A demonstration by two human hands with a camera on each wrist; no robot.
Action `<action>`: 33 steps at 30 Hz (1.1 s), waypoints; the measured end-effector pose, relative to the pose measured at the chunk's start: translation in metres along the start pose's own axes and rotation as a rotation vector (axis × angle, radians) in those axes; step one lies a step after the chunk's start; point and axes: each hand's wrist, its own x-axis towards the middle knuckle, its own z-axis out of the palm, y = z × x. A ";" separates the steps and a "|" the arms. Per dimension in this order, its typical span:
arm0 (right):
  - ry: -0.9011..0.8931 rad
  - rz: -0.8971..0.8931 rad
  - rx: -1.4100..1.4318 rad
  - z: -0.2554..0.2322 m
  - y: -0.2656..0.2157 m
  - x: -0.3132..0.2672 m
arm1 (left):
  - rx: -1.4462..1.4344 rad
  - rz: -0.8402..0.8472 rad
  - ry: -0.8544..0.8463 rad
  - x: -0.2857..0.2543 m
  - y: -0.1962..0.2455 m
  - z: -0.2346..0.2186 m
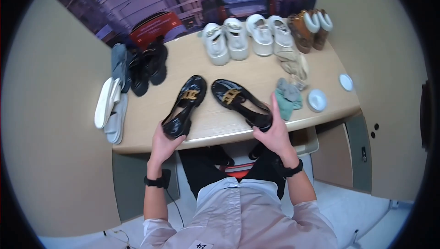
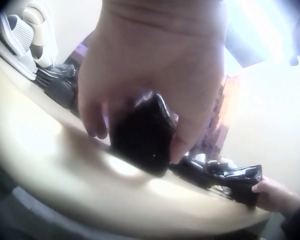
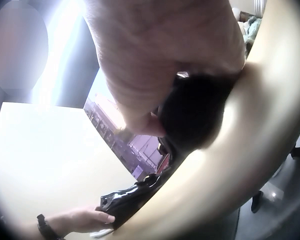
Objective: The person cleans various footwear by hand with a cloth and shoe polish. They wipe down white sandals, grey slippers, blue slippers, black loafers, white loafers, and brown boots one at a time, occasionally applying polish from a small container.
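Observation:
Two glossy black loafers with gold chain trims stand on the table, toes toward the back and heels near the front edge. My left hand (image 1: pixel 166 144) grips the heel of the left loafer (image 1: pixel 187 104); in the left wrist view thumb and fingers straddle its dark heel (image 2: pixel 142 137). The right loafer (image 1: pixel 240 102) is angled, its toe close to the other's. Around its heel lies my right hand (image 1: pixel 276 134), thumb at the near side and fingers along the outer side. The right wrist view shows this heel (image 3: pixel 192 112) under the hand.
Behind stand white shoes (image 1: pixel 236 38) and brown boots (image 1: pixel 305 31). Black shoes (image 1: pixel 156 63), blue-grey footwear (image 1: pixel 119 61) and pale slippers (image 1: pixel 106 102) line the left. Crumpled socks (image 1: pixel 288 98), a white bowl (image 1: pixel 316 100) and a small white dish (image 1: pixel 346 82) lie at right.

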 end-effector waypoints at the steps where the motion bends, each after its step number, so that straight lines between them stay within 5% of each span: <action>1: -0.035 0.019 0.030 -0.006 0.000 0.003 | 0.025 0.014 0.020 -0.001 0.009 0.004; 9: -0.101 -0.137 -0.152 -0.048 0.005 0.016 | -0.175 -0.016 0.109 0.005 -0.014 0.020; 12: -0.194 0.081 -0.060 -0.087 -0.005 0.016 | -0.155 -0.005 0.100 0.008 -0.011 0.011; 14: -0.069 0.089 -0.029 -0.111 0.016 0.023 | -0.188 -0.052 0.053 0.014 -0.033 0.004; 19: -0.047 0.127 -0.457 -0.117 -0.011 0.044 | -0.139 -0.052 0.037 0.022 -0.035 -0.013; 22: -0.044 -0.110 -0.717 -0.100 0.014 0.050 | -0.201 -0.068 0.017 0.025 -0.049 -0.015; 29: 0.125 -0.021 -0.666 -0.099 0.021 0.065 | -0.250 -0.075 0.004 0.024 -0.051 -0.013; 33: 0.295 0.129 -0.118 -0.133 0.009 0.074 | -0.191 -0.101 -0.003 0.024 -0.042 -0.015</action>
